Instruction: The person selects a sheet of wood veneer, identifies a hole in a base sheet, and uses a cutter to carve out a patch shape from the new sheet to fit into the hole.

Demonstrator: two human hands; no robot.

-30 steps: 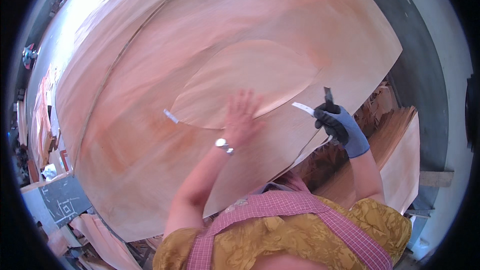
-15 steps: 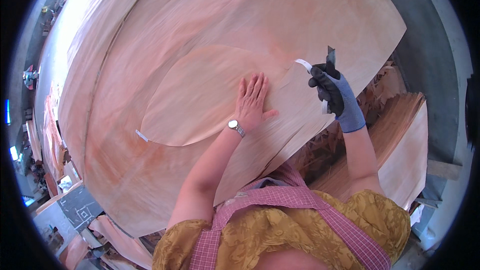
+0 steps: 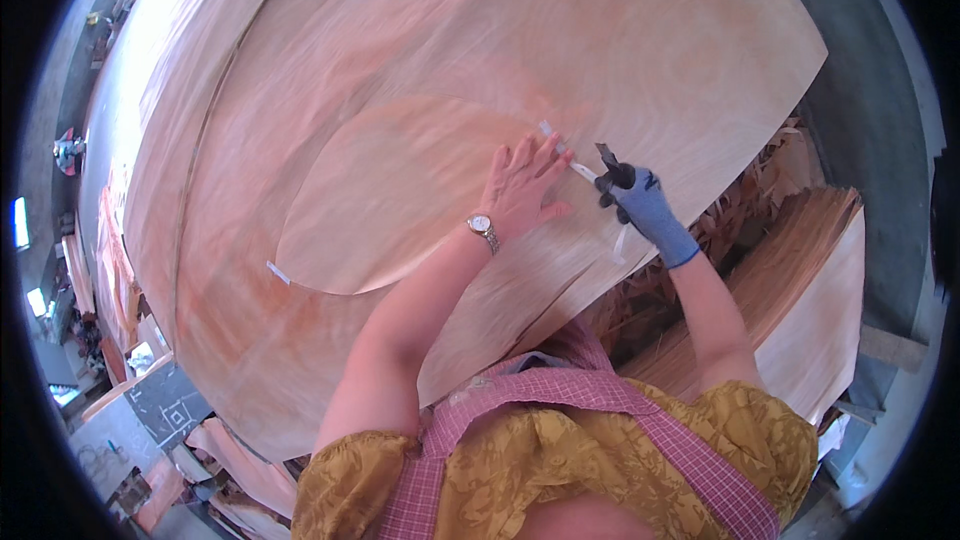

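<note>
A large pinkish-tan wood veneer sheet (image 3: 640, 50) spreads before me, with an oval veneer piece (image 3: 385, 200) lying on it. My left hand (image 3: 522, 190), bare with a watch at the wrist, lies flat with fingers spread by the oval's right end. Its fingertips touch or nearly touch a white tape strip (image 3: 583, 170). That strip runs to my right hand (image 3: 642, 205), in a blue and black glove, closed around a dark flat blade-like tool (image 3: 606, 154). More white tape hangs below the glove. A short tape piece (image 3: 279, 273) sits at the oval's left end.
A stack of veneer sheets (image 3: 790, 270) stands at the right, beside torn veneer scraps (image 3: 735, 200). A long dark seam or crack (image 3: 225, 80) crosses the sheet at left. Lower left are a dark marked board (image 3: 168, 408) and more veneer offcuts.
My right hand has moved left and down toward my left hand, bringing the tool and tape onto the sheet. My left hand has shifted slightly right, its fingers now reaching the tape.
</note>
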